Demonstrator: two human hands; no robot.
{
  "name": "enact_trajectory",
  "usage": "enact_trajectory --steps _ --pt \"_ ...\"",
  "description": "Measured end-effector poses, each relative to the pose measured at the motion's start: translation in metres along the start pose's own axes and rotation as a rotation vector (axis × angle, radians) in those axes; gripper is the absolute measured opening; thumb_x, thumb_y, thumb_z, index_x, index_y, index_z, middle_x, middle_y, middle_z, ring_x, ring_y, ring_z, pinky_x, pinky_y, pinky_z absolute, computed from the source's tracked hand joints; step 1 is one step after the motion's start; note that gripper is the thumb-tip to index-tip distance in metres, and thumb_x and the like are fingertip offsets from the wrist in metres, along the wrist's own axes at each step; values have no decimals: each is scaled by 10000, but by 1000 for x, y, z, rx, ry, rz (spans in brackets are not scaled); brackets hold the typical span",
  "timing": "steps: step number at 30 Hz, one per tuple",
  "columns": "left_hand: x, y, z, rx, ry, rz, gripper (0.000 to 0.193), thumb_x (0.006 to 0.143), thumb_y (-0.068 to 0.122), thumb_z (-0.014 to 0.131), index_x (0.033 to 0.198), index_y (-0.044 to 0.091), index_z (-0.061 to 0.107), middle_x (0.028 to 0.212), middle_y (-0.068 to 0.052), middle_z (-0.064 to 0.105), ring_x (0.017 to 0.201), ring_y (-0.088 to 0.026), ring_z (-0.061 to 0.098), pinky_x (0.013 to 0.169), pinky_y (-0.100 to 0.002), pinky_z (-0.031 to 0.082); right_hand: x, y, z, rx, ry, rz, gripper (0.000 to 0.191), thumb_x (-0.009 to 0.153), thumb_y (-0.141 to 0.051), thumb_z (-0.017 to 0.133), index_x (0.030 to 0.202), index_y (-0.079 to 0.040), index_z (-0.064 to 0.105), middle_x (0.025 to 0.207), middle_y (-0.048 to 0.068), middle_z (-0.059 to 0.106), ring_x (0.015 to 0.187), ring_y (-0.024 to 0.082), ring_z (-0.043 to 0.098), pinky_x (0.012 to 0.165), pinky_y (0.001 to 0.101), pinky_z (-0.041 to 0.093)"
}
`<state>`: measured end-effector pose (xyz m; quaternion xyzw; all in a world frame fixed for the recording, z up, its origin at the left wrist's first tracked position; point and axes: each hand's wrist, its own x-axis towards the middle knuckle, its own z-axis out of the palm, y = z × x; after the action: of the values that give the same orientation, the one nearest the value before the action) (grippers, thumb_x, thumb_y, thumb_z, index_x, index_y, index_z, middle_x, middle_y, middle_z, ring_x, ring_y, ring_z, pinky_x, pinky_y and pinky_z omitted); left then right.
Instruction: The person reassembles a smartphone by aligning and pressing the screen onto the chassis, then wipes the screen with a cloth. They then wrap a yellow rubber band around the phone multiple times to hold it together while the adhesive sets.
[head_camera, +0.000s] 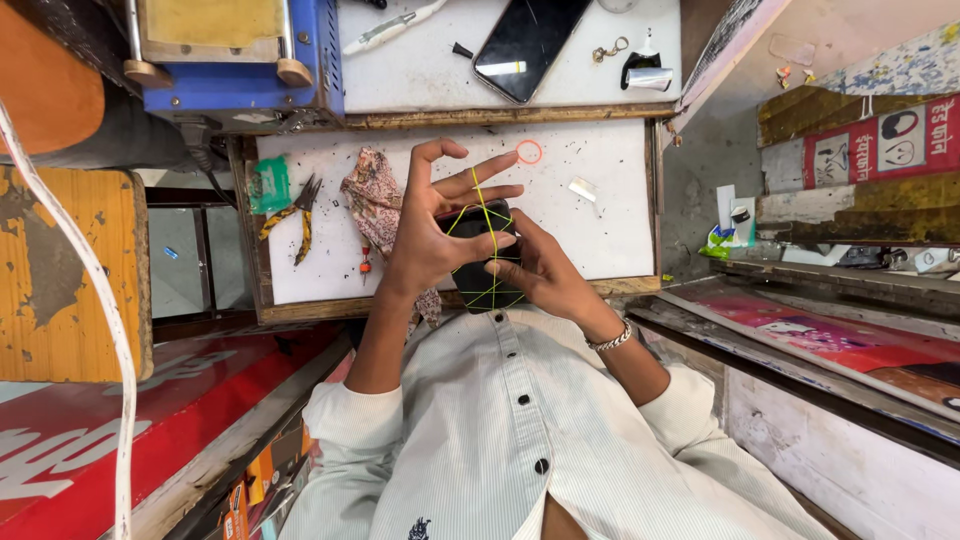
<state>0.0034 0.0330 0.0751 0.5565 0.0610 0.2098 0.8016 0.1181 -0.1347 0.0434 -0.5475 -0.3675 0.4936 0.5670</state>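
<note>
Over the white work board (610, 230) I hold a black phone (478, 272) wrapped in thin yellow rubber bands (484, 205). My left hand (435, 230) rests on the phone's left side with its fingers spread, and one yellow band is stretched across them. From the right and below, my right hand (545, 275), with a metal bracelet on the wrist, grips the phone's lower part. Both hands hide much of the phone.
On the board lie yellow-handled pliers (299, 218), a floral cloth (368, 200), a green packet (270, 185) and an orange rubber ring (529, 152). On the shelf behind are a second dark phone (527, 38), a pen tool (385, 32) and a blue machine (240, 70).
</note>
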Motion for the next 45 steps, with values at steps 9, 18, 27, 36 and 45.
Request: enact_trajectory --steps 9,18,27,36,45 --pt "4 4 3 -42 27 8 723 869 -22 825 1310 108 267 1497 -289 578 1287 -336 687 1120 -428 588 10 -16 12 66 -2 2 597 1017 -13 630 1542 -24 345 1411 88 518 1350 153 472 1151 337 412" --pt "2 -11 1 -123 7 -46 704 874 161 790 1374 89 300 1434 -225 591 1287 -314 633 1126 -440 528 11 -16 -3 122 23 0 621 1016 6 644 1557 -3 340 1399 87 540 1337 168 522 1137 343 471" --pt "-48 -72 46 58 111 1 590 1074 556 511 1340 29 493 1101 -129 731 1018 -179 632 938 -327 484 36 -40 -52 507 367 -389 613 1022 71 696 1550 49 385 1036 55 628 936 134 665 942 326 604" --pt "-71 -25 58 429 -125 44 340 1000 282 583 832 -13 567 777 -85 544 711 -194 538 678 -345 447 69 -72 -80 361 577 -592 554 1025 89 705 1511 23 449 1408 132 629 1195 201 665 1092 322 539" --pt "-84 -14 20 619 158 -50 331 1018 261 574 829 2 658 679 -54 597 565 -138 538 534 -324 437 46 -78 -116 611 486 -476 356 1113 2 601 1424 122 477 1236 297 687 1079 324 707 991 424 597"
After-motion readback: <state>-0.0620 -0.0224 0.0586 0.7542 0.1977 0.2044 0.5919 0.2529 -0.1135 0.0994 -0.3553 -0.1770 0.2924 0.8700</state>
